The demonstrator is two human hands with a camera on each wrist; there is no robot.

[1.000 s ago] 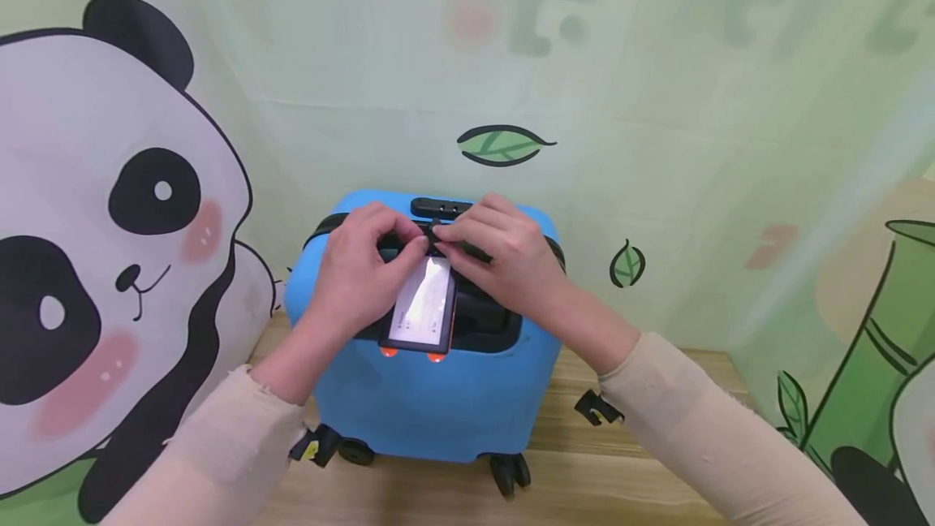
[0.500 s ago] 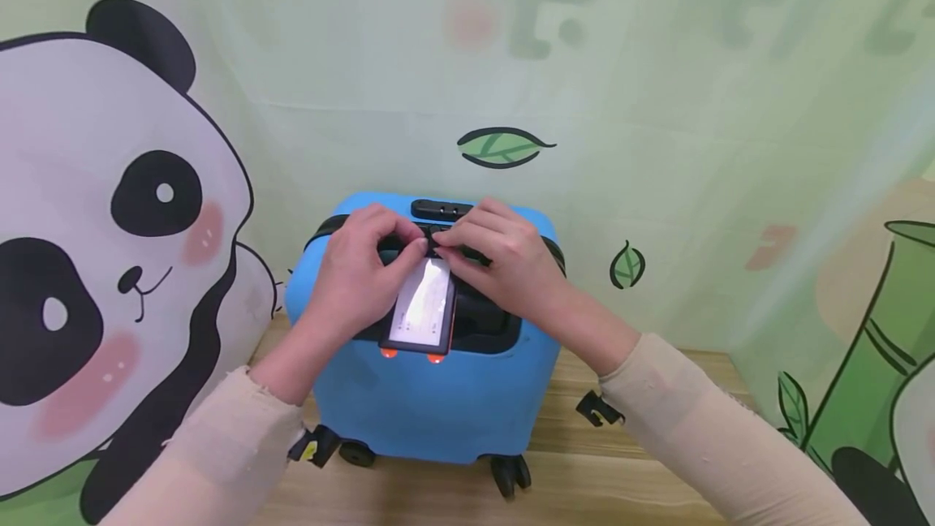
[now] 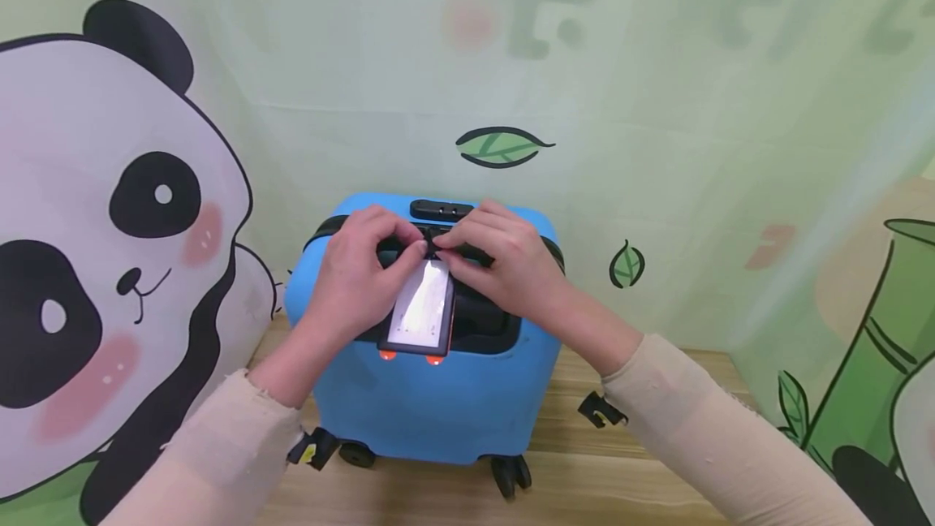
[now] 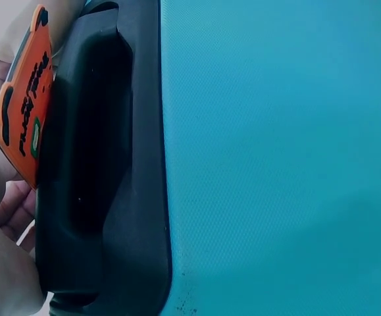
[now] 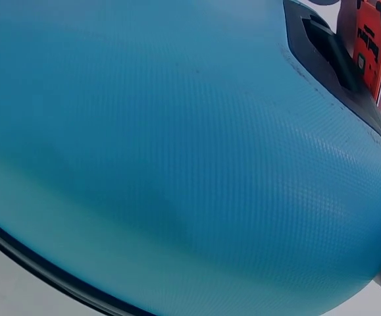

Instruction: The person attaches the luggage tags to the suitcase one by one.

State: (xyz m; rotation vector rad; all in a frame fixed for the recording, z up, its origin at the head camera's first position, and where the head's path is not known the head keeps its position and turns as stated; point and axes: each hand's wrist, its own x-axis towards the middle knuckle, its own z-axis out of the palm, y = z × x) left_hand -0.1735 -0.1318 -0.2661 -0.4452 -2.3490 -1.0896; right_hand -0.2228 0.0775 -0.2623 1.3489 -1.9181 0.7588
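Note:
A luggage tag (image 3: pixel 420 311) with a white, glossy front and a black frame hangs at the top of a blue suitcase (image 3: pixel 431 404). Its back is orange with black lettering, as the left wrist view shows on the same tag (image 4: pixel 29 108). My left hand (image 3: pixel 358 270) pinches a small black strap (image 3: pixel 429 245) at the tag's upper end between thumb and forefinger. From the other side, my right hand (image 3: pixel 507 258) pinches the strap too, fingertips nearly meeting the left ones. The black carry handle (image 4: pixel 121 197) lies right beside the tag. Fingers partly hide the strap, so its exact path is unclear.
The suitcase stands upright on black wheels (image 3: pixel 506 473) on a wood-grain surface (image 3: pixel 606 477). A black combination lock (image 3: pixel 438 209) sits behind the hands. Close behind is a pale green cloth backdrop (image 3: pixel 694 185) printed with pandas, leaves and bamboo.
Both hands stay at the strap. The right fingertips have shifted slightly down and the black piece between them sits a little lower. The tag hangs almost unchanged.

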